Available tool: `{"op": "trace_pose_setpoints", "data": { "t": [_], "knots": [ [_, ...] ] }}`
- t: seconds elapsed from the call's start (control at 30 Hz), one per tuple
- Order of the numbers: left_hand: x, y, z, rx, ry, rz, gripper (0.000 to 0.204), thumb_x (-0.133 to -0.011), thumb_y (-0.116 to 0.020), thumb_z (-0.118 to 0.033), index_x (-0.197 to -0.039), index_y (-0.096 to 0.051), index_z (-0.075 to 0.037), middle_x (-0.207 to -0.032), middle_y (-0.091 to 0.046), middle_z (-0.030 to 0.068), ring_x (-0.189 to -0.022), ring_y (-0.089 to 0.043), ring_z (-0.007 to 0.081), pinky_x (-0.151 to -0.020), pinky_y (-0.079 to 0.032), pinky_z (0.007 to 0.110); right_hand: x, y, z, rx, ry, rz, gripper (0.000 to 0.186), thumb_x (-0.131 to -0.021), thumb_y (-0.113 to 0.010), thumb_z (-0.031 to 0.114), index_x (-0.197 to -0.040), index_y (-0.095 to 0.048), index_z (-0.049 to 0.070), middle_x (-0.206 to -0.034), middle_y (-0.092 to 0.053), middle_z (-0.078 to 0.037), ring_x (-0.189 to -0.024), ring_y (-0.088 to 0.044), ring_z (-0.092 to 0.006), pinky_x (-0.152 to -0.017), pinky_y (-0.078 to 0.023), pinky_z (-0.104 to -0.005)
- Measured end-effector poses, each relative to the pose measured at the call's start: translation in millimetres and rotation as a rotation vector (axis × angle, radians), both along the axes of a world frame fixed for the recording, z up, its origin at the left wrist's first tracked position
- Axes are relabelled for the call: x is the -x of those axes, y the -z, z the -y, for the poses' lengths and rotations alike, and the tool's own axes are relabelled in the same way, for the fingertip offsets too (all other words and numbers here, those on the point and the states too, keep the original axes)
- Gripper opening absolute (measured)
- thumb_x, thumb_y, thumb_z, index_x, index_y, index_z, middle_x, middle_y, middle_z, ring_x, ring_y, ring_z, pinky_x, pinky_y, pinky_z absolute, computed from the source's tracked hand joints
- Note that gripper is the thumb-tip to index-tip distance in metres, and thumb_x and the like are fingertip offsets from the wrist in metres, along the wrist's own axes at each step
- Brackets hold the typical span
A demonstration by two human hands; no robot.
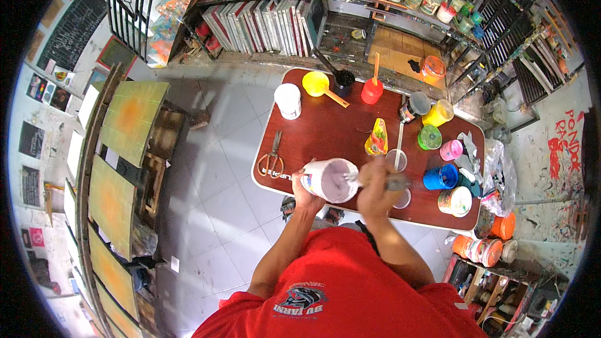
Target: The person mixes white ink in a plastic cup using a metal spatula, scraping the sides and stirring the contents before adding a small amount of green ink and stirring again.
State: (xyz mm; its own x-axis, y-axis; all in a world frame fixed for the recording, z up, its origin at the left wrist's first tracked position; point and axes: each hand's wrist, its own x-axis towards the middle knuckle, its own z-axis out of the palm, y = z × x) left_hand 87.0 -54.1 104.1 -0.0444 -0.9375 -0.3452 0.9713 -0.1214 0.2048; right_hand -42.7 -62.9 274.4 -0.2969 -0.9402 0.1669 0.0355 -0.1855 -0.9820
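Note:
My left hand (305, 189) is wrapped round the side of a white plastic tub (339, 181), tilted with its mouth toward my right. Pale pinkish-white paste coats the inside. My right hand (377, 189), smeared by motion, is closed at the tub's mouth round a tool whose tip is covered in white paste; its kind cannot be made out. Just past that hand stands a clear plastic cup (396, 160) with a long pale stick (400, 136) in it. A yellow-and-red pouch (377, 138) is beside the cup. Scissors (272, 156) with orange handles lie left of the tub.
The dark red table (338, 125) also bears a white tub (288, 101), a yellow dipper (316, 83), a red cup (372, 91), a blue pot (441, 176) and several paint containers. Framed screens (266, 28) fill the shelf behind. Boards (113, 194) rest on a rack at left.

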Motion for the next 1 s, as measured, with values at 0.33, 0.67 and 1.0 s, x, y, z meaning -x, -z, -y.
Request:
{"op": "trace_pose_setpoints", "data": {
  "t": [0.33, 0.67, 1.0],
  "knots": [
    [-3, -89, 10, 0.165, 0.049, 0.119, 0.073, -0.092, -0.042, -0.060, -0.146, -0.038, -0.011, -0.148, -0.041, 0.0197, -0.132, -0.043, 0.0420, -0.110, -0.034, 0.058, 21, -72, 18, 0.114, -0.555, 0.483, 0.038, -0.096, -0.050, 0.016, -0.063, -0.031, 0.011, -0.051, -0.030, 0.001, -0.045, -0.030, -0.0119, -0.044, -0.023, -0.0333],
    [5, -4, 0, -0.035, 0.330, 0.178, 0.065, -0.095, -0.040, -0.058, -0.133, -0.052, -0.006, -0.122, -0.063, 0.0167, -0.112, -0.061, 0.0321, -0.100, -0.047, 0.049, 17, -80, 20, 0.470, -0.796, -0.266, 0.013, -0.076, -0.065, 0.003, -0.065, -0.059, 0.004, -0.059, -0.059, -0.008, -0.049, -0.057, -0.0233, -0.047, -0.045, -0.0355],
    [16, -24, 24, 0.041, 0.055, 0.021, 0.056, -0.092, -0.038, -0.046, -0.119, -0.060, -0.002, -0.117, -0.065, 0.0149, -0.109, -0.062, 0.0306, -0.098, -0.050, 0.046, 12, 0, -3, 0.155, -0.163, -0.244, 0.036, -0.096, -0.054, 0.016, -0.062, -0.047, 0.006, -0.053, -0.044, -0.002, -0.047, -0.040, -0.0126, -0.046, -0.029, -0.0319]
  ]
}}
